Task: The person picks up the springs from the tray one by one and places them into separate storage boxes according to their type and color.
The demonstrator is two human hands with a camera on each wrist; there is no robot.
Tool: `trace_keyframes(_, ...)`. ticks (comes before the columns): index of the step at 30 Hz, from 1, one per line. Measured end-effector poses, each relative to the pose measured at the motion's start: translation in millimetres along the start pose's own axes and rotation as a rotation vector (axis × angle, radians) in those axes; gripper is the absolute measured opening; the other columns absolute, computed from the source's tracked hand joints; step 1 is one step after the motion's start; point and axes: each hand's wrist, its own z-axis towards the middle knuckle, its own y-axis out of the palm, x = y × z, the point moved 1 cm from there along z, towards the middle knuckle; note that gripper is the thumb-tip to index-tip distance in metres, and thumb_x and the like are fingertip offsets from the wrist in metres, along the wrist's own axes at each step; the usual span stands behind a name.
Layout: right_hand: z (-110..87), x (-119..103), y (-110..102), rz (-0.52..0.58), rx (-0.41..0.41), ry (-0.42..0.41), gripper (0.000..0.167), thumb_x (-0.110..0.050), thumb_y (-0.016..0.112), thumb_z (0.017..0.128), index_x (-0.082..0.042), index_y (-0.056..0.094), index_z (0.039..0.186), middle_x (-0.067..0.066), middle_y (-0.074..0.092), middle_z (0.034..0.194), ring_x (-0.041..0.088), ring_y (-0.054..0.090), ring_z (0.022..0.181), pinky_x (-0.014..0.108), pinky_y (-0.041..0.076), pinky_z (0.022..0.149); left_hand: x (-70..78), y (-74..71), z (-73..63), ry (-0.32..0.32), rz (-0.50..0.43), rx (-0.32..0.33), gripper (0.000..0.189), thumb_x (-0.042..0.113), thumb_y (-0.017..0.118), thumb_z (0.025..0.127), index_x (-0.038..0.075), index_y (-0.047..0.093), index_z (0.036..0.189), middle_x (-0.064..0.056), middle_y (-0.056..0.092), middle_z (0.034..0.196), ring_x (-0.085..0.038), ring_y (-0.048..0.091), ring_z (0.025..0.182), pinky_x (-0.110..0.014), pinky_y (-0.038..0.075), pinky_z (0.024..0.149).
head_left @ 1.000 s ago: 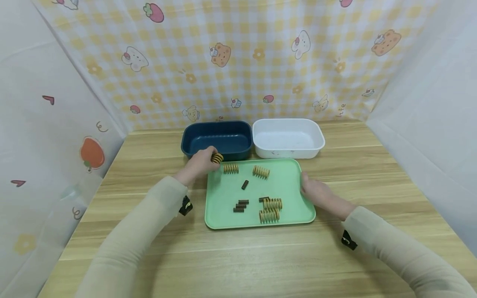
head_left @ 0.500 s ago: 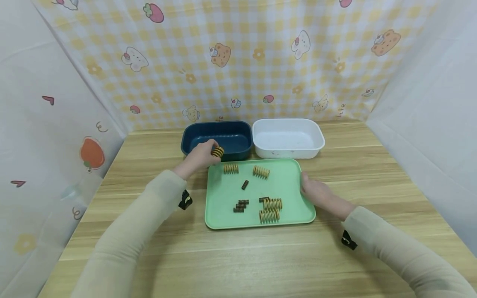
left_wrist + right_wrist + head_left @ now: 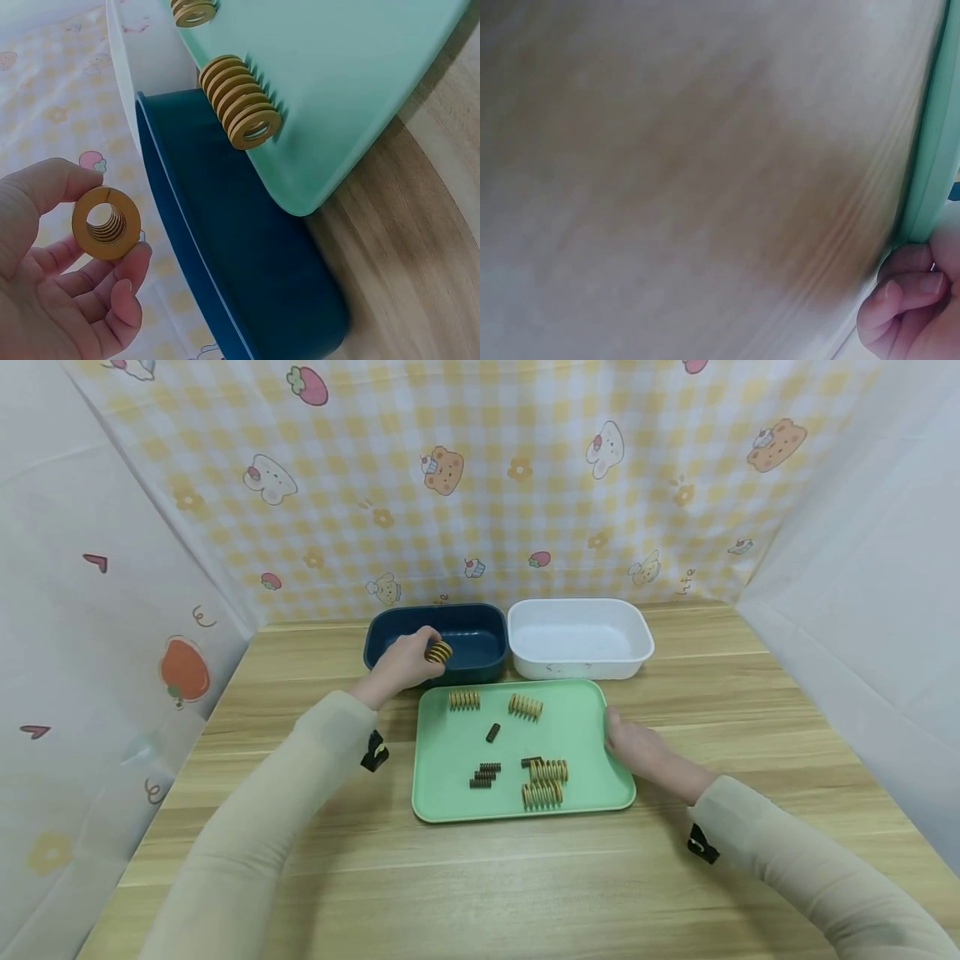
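In the left wrist view, lower left, we see the thumb and fingertips clamped on a gold spring (image 3: pixel 84 238), its hollow end facing us. In the head view, this left hand (image 3: pixel 405 662) and the spring appear left of centre, in front of the blue bin's (image 3: pixel 480 674) opening; we cannot tell how high they are.

At lower right of the right wrist view, the curled fingers of the right hand (image 3: pixel 643 752) hold the rim of the green tray (image 3: pixel 442 739), at its right edge in the head view.

On the tray we count two upper gold springs (image 3: pixel 465 700) lying apart near its top edge, two lower gold springs (image 3: pixel 542 794) at lower right, and five dark springs (image 3: pixel 492 732), three of them stacked close together at lower left.

Beyond the tray, a white bin (image 3: pixel 581 669) stands beside the blue bin on the wooden table (image 3: pixel 480 885), before a checked curtain (image 3: pixel 495 518).
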Motion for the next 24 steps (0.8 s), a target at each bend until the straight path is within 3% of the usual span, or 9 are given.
trace_keyframes(11, 0.4, -1, -1, -0.009, -0.015, 0.023, 0.042, -0.008, 0.036, 0.092, 0.017, 0.027, 0.125, 0.006, 0.044, 0.053, 0.017, 0.043, 0.043, 0.031, 0.036, 0.038, -1.6, 1.4, 11.9, 0.009, 0.062, 0.044, 0.046, 0.017, 0.056, 0.086, 0.011, 0.041, 0.129, -0.01, 0.059, 0.096, -0.023, 0.051, 0.073, -0.032, 0.039, 0.059)
trace_keyframes(24, 1.5, -1, 0, 0.001, -0.027, 0.039, 0.039, -0.008, 0.037, 0.092, 0.014, 0.029, 0.123, 0.006, 0.044, 0.053, 0.018, 0.043, 0.043, 0.031, 0.037, 0.038, -7.9, 2.4, 27.1, 0.03, 0.152, 0.052, 0.047, 0.015, 0.057, 0.089, 0.011, 0.04, 0.133, -0.012, 0.057, 0.114, -0.025, 0.055, 0.092, -0.038, 0.046, 0.074)
